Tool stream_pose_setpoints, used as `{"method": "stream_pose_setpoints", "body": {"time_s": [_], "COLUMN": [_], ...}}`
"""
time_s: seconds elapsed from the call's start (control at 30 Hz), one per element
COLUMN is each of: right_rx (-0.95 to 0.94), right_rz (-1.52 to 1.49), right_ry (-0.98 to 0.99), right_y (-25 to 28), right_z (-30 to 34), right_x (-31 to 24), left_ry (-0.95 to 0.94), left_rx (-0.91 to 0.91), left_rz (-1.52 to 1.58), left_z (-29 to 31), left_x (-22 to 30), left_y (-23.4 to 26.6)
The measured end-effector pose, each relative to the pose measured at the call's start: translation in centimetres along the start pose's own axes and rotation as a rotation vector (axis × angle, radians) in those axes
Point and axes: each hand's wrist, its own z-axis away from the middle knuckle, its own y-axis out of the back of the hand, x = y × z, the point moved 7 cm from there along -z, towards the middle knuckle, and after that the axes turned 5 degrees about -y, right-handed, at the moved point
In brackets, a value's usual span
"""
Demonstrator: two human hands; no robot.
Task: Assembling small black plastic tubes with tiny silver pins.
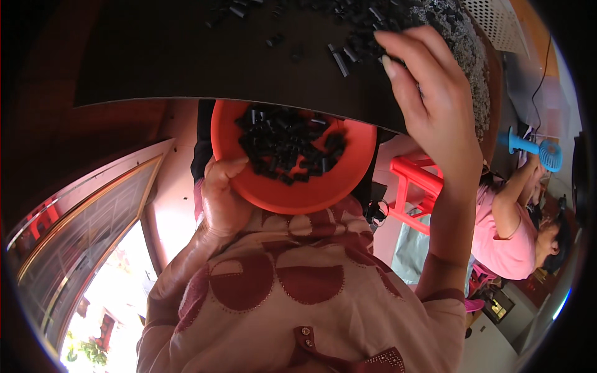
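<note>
The left hand (222, 202) grips the bowl (298, 204) of black pieces (280, 140); the right (438, 87), fingertips slightly parted, is beside others on the table (161, 68).

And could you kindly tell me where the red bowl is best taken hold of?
I'd likely grip the red bowl by its left rim, coming from the person's left, thumb over the lip: the left hand holds it there, black pieces fill the middle, and the dark table hides the far rim.

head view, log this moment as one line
left hand: holding red bowl at rim | right hand: over dark tabletop, beside loose black pieces | bowl contents: small black tubes
</note>
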Motion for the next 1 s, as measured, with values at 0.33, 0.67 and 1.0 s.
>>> {"method": "stream_pose_setpoints", "body": {"time_s": [0.33,0.67,1.0], "right_rx": [-0.134,0.534,-0.241], "right_rz": [0.074,-0.141,0.026], "right_ry": [-0.091,0.824,0.036], "right_y": [-1.1,-2.8,0.5], "right_z": [-0.8,-1.1,-3.5], "right_x": [-0.2,-1.3,-1.0], "left_ry": [-0.009,0.025,-0.045], "left_rx": [0.007,0.021,0.061], "left_rz": [0.035,0.068,-0.086], "left_z": [0.1,0.0,-0.2], "left_x": [0.0,-0.2,-0.9], "left_y": [0.3,-0.6,2.9]}}
